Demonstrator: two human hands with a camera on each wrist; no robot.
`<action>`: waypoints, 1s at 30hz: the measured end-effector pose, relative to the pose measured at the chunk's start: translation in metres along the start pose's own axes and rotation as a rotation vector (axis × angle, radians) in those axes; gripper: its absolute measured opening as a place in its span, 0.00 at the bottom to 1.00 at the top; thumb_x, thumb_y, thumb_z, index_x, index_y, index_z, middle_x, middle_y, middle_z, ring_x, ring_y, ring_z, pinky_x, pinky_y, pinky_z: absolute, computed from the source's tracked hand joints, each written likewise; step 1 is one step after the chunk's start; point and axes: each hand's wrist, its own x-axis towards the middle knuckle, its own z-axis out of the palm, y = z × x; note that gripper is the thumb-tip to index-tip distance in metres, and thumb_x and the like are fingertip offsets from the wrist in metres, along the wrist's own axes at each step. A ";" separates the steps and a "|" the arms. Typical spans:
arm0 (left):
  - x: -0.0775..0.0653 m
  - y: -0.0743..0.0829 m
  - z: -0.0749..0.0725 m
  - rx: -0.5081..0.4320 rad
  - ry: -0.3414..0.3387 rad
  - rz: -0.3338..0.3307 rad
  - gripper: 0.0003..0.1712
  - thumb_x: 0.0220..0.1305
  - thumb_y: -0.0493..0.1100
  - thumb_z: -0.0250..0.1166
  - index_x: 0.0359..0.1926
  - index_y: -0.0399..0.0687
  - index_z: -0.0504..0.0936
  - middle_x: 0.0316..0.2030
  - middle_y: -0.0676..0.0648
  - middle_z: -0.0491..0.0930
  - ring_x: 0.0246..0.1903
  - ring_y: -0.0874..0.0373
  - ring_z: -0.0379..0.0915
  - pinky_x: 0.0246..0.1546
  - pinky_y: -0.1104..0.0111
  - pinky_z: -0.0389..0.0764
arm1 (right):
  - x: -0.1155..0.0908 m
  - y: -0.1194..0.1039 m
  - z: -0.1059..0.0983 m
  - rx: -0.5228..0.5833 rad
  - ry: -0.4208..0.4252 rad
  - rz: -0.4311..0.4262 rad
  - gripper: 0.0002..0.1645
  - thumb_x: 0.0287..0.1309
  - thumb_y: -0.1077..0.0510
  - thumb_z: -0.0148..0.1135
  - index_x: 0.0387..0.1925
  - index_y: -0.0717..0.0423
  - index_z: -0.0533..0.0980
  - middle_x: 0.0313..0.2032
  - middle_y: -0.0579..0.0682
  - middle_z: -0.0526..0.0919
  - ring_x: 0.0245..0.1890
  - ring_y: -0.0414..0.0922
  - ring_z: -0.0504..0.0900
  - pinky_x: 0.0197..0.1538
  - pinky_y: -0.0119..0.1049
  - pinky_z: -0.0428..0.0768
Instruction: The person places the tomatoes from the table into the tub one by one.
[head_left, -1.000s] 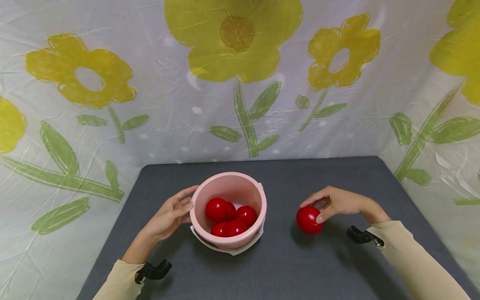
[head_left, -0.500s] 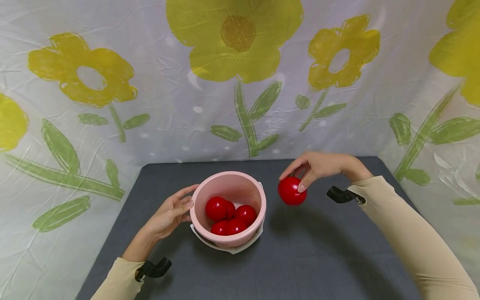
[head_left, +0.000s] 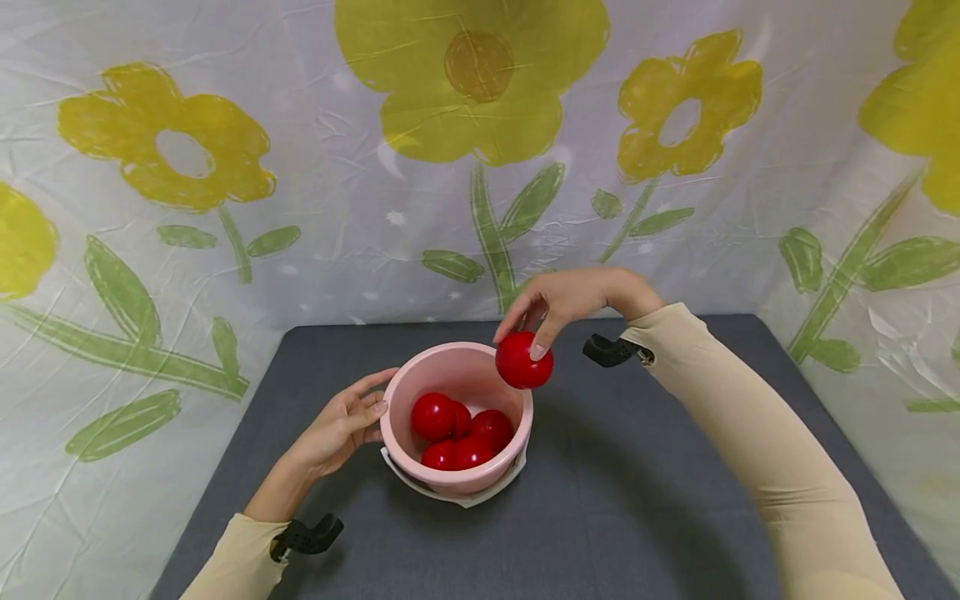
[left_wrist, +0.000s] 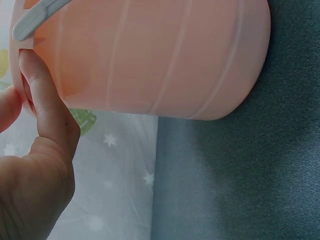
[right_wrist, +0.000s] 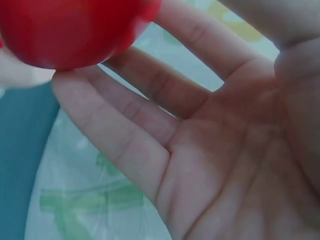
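A pink bucket [head_left: 397, 454] stands upright on the table with several red balls [head_left: 432, 417] inside. My left hand [head_left: 341, 429] pinches its left rim, thumb on one side and fingers on the other; the left wrist view shows this hand [left_wrist: 47, 130] at the rim of the bucket [left_wrist: 150, 55], just by the handle's end. Over the bucket's right rim, my right hand [head_left: 566, 300] holds one red ball [head_left: 523, 362] between thumb and fingertips. In the right wrist view, fingers [right_wrist: 120, 135] reach round the lower side of that ball [right_wrist: 70, 30].
A dark grey cloth covers the table [head_left: 592, 500]. The bucket's white handle [head_left: 465, 502] hangs down at its front. Behind and at both sides hangs a pale curtain [head_left: 337, 208] printed with yellow flowers.
My right hand has lifted the red ball from the table on the right and carried it left, up to the bucket's right rim. The left hand and bucket have stayed in place.
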 end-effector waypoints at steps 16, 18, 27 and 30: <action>-0.001 -0.003 0.000 0.002 -0.007 0.010 0.33 0.74 0.34 0.51 0.75 0.38 0.51 0.54 0.47 0.79 0.49 0.59 0.81 0.44 0.66 0.86 | 0.074 -0.014 0.017 -0.095 -0.088 -0.088 0.28 0.54 0.60 0.72 0.59 0.55 0.79 0.55 0.50 0.84 0.52 0.49 0.82 0.52 0.38 0.85; -0.001 -0.003 0.001 0.000 -0.008 0.010 0.33 0.74 0.34 0.51 0.75 0.39 0.51 0.54 0.47 0.78 0.49 0.59 0.81 0.44 0.66 0.86 | 0.079 -0.013 0.021 -0.112 -0.093 -0.086 0.29 0.53 0.61 0.71 0.59 0.55 0.79 0.54 0.49 0.85 0.51 0.50 0.82 0.51 0.38 0.85; -0.001 -0.003 0.002 -0.017 -0.019 0.023 0.33 0.74 0.34 0.51 0.75 0.39 0.51 0.53 0.47 0.79 0.47 0.60 0.81 0.43 0.67 0.87 | 0.085 -0.011 0.032 -0.131 -0.086 -0.070 0.27 0.54 0.60 0.71 0.58 0.53 0.80 0.54 0.51 0.85 0.53 0.49 0.83 0.54 0.35 0.83; 0.000 -0.003 0.002 -0.013 -0.022 0.027 0.33 0.74 0.33 0.51 0.75 0.38 0.51 0.54 0.47 0.79 0.47 0.60 0.81 0.42 0.67 0.87 | 0.085 -0.009 0.033 -0.126 -0.069 -0.084 0.27 0.54 0.60 0.71 0.58 0.56 0.79 0.55 0.55 0.84 0.56 0.51 0.82 0.58 0.34 0.81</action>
